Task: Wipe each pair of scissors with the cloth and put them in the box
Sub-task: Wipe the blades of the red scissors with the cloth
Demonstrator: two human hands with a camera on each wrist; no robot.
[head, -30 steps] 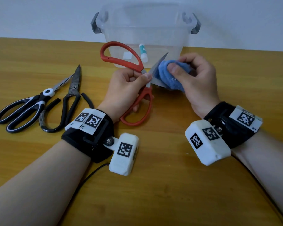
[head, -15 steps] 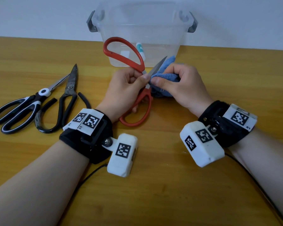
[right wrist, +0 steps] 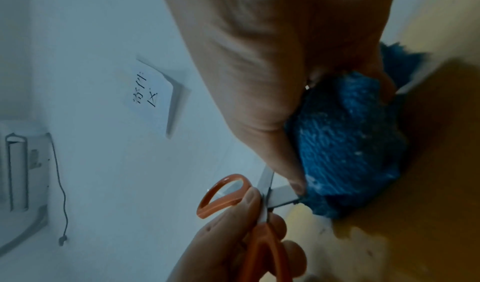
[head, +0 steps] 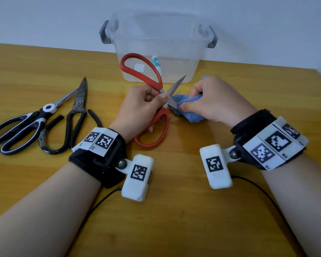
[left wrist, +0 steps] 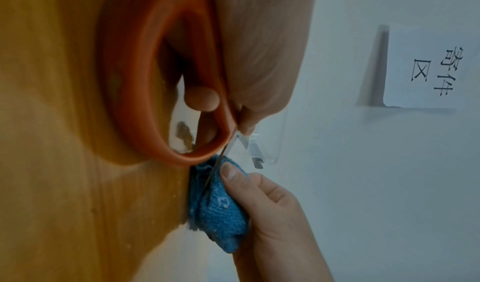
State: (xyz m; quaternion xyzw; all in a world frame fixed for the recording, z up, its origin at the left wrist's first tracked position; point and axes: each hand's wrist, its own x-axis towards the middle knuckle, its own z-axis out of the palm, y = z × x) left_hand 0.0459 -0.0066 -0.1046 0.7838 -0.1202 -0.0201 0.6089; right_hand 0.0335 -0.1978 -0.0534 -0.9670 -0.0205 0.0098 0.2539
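Scissors with black-and-white plastic handles [head: 20, 130] and dark all-metal shears [head: 72, 119] lie unwiped on the wooden counter [head: 174, 219], well left of my left hand [head: 143, 106]. That grip is curled tight round the red-handled steel scissors [head: 146, 75] near the pivot, blades spread. Just right of it, my right hand [head: 215, 101] pinches the bunched blue knitted cloth [head: 191, 115] over the lower blade. Beyond both grips stands the clear plastic box [head: 196, 58]. With the blades apart, a slipping pinch could run my thumb onto the bare edge.
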